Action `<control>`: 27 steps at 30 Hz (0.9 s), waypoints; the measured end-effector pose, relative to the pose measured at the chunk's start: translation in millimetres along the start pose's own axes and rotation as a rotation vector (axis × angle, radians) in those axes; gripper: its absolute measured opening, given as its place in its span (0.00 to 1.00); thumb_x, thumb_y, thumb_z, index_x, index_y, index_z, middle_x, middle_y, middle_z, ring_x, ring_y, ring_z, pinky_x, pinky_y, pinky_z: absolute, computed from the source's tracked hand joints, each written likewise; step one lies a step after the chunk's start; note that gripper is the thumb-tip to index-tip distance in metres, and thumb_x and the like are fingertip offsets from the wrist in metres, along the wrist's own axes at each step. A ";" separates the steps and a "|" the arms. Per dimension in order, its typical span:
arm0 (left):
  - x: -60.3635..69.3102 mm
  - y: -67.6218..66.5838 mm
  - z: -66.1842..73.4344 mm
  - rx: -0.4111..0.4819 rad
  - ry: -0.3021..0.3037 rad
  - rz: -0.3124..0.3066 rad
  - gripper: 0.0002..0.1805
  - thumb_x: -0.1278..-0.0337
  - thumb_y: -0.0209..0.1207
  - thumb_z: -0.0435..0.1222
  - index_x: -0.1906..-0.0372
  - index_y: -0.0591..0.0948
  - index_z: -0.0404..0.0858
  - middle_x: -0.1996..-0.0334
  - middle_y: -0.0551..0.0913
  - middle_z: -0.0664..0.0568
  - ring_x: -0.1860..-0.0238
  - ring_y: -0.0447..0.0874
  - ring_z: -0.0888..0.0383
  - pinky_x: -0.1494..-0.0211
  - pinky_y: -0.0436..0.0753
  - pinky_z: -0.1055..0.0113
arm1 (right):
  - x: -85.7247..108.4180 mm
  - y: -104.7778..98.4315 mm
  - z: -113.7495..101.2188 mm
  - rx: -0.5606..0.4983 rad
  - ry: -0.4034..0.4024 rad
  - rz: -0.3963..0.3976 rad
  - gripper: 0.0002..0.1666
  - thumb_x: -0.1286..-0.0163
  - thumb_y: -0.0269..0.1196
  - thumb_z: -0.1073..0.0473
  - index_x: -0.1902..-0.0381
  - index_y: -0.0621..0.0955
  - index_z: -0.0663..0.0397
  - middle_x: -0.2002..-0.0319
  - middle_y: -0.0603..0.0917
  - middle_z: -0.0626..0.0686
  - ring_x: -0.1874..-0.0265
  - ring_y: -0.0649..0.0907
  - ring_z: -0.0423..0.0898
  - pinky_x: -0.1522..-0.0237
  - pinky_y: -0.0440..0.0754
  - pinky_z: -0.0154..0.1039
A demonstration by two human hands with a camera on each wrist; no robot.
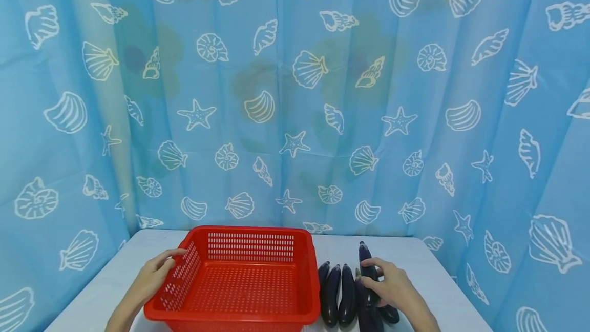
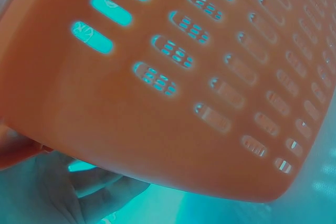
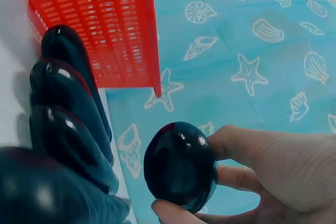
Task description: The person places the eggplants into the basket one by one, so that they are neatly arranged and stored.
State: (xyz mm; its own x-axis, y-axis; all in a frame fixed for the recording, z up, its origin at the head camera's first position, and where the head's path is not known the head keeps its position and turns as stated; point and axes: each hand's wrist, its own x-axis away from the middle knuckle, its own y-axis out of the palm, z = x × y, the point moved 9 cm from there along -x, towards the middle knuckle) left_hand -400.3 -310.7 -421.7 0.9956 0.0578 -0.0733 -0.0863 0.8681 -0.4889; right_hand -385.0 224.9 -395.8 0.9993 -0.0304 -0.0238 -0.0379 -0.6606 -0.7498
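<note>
My left hand [image 1: 154, 275] holds the left rim of a red plastic basket [image 1: 249, 288] with slotted walls; nothing lies inside it. In the left wrist view, the basket's wall [image 2: 94, 108] fills most of the picture, and the left hand's fingers [image 2: 113, 198] show past its edge. To the right of the basket, my right hand [image 1: 394, 283] grips a dark purple eggplant [image 1: 366, 257] between thumb and fingers. The right wrist view shows that eggplant [image 3: 179, 166] end-on, apart from the others. Several more eggplants [image 1: 348, 291] lie side by side between basket and hand.
A white-covered table [image 1: 415, 255] carries everything. Behind it hangs a blue curtain [image 1: 295, 117] with white shell and starfish prints, which also runs along both sides. The row of eggplants [image 3: 65, 90] lies close to the basket's right wall.
</note>
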 end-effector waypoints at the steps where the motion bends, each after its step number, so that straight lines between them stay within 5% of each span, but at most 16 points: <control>1: 0.0 0.3 0.0 0.001 0.001 -0.001 0.23 0.26 0.44 0.38 0.31 0.69 0.37 0.33 0.68 0.30 0.51 0.81 0.49 0.54 0.88 0.54 | -0.3 1.1 -1.8 -0.001 0.000 -0.004 0.27 0.39 0.68 0.50 0.42 0.79 0.50 0.56 0.84 0.62 0.83 0.83 0.46 0.77 0.85 0.41; 9: -2.1 2.2 1.1 0.011 0.002 -0.005 0.23 0.26 0.44 0.39 0.31 0.69 0.38 0.32 0.67 0.31 0.52 0.82 0.50 0.55 0.88 0.55 | -0.7 9.6 -24.1 -0.010 -0.024 -0.023 0.26 0.38 0.67 0.52 0.41 0.78 0.49 0.48 0.80 0.71 0.81 0.83 0.45 0.75 0.86 0.41; 17: -1.4 1.2 0.9 0.007 0.012 0.001 0.23 0.26 0.44 0.39 0.31 0.69 0.38 0.32 0.67 0.31 0.51 0.82 0.48 0.56 0.88 0.55 | 1.7 21.0 -49.3 -0.047 -0.063 -0.045 0.26 0.38 0.68 0.50 0.42 0.79 0.47 0.53 0.83 0.63 0.72 0.84 0.45 0.75 0.86 0.39; 27: 0.7 0.2 -1.1 0.004 0.018 0.004 0.23 0.26 0.44 0.38 0.31 0.69 0.37 0.32 0.67 0.31 0.51 0.82 0.48 0.54 0.88 0.54 | 7.8 31.4 -79.4 -0.081 -0.153 -0.073 0.28 0.38 0.68 0.50 0.41 0.78 0.48 0.53 0.85 0.61 0.72 0.85 0.43 0.75 0.87 0.39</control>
State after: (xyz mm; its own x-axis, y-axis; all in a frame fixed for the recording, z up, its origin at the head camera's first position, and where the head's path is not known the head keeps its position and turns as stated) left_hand -399.6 -311.0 -422.8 0.9945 0.0518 -0.0911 -0.0897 0.8696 -0.4855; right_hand -378.9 144.3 -367.0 0.9885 0.1307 -0.0762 0.0408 -0.7153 -0.6976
